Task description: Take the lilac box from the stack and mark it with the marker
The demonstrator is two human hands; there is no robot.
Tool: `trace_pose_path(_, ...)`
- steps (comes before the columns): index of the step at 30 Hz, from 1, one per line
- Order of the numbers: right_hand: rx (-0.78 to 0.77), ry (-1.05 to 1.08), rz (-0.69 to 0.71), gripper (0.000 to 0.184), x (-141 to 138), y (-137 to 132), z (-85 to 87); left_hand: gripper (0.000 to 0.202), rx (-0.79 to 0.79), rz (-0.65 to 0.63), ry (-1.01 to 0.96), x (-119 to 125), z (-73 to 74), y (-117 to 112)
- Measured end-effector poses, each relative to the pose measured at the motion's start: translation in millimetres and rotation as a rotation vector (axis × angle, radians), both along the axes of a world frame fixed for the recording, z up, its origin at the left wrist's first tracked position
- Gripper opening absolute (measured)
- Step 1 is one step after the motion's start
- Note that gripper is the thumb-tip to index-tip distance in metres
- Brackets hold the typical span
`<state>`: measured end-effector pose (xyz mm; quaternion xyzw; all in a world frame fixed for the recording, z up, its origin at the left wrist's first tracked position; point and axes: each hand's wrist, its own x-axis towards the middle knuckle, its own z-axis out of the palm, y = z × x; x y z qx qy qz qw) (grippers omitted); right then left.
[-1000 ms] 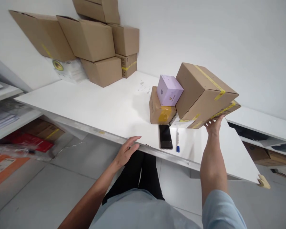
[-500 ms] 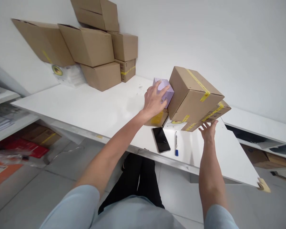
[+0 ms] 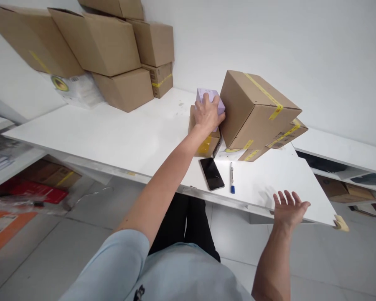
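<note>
Lilac cube-shaped carton [image 3: 221, 108], one. Black flat phone [image 3: 212, 173], one. Blue-capped white marker [image 3: 232, 177], one. Left stack: brown cardboard boxes [image 3: 109, 44], six; right pile, count unclear.

a small, boxy lilac box [image 3: 211, 95] sits on a brown carton [image 3: 214, 143] with yellow tape. it stands just beside a larger cardboard box [image 3: 238, 104].

Left hand [image 3: 207, 115] clasping lilac box [image 3: 211, 93]; right hand [image 3: 288, 210] palm up; phone [image 3: 212, 173] beside marker [image 3: 232, 174].
</note>
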<state>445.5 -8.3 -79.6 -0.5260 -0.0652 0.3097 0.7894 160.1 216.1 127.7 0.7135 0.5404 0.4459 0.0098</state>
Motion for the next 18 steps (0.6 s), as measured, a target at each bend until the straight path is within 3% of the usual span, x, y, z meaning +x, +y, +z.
trace_pose_path(4,-0.013,0.013,-0.058,0.052,-8,-34,-10.3,0.047,-0.017,0.0,-0.092,-29,1.5,-1)
trace_pose_path(7,-0.012,0.029,-0.085,0.046,-12,-51,-18.9,0.041,0.06,0.061,-0.246,-82,4.4,-11)
trace_pose_path(10,0.009,0.056,-0.081,0.043,-21,-57,-23.5,0.037,0.154,0.121,-0.497,-148,-3.9,-40)
trace_pose_path(14,0.102,0.098,0.032,0.043,-56,-46,-19.3,0.04,0.021,0.101,-0.931,-221,-42.7,-115)
trace_pose_path(18,0.185,0.127,0.325,0.047,-129,-23,-4.3,0.038,-0.041,0.172,-1.12,-250,-93.4,-190)
